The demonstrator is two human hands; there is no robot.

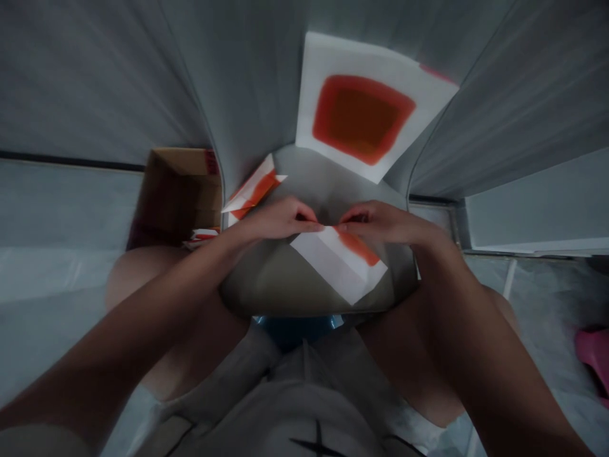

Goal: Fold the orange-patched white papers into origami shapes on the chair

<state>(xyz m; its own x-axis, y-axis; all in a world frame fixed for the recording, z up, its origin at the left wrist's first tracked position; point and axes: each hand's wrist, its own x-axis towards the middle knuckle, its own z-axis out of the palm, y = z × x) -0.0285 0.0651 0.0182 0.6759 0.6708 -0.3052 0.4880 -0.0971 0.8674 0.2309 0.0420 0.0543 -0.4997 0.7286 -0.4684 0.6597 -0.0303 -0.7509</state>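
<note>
Between my hands is a folded sheet of white paper (345,270) with an orange-red patch, lying over the front of the grey chair seat (266,279). My left hand (285,217) pinches its upper left edge. My right hand (375,221) pinches the same edge a little to the right, thumb and fingers closed. Left of my left hand, another folded white and orange paper (254,189) rests at the seat's side. A flat white sheet with a dark red-orange square (364,117) leans on the chair's backrest.
An open cardboard box (178,190) stands on the floor left of the chair, with a folded white and orange paper (204,235) at its near side. Something blue (295,329) shows under the seat. A pink object (594,355) is at the far right. My knees flank the chair.
</note>
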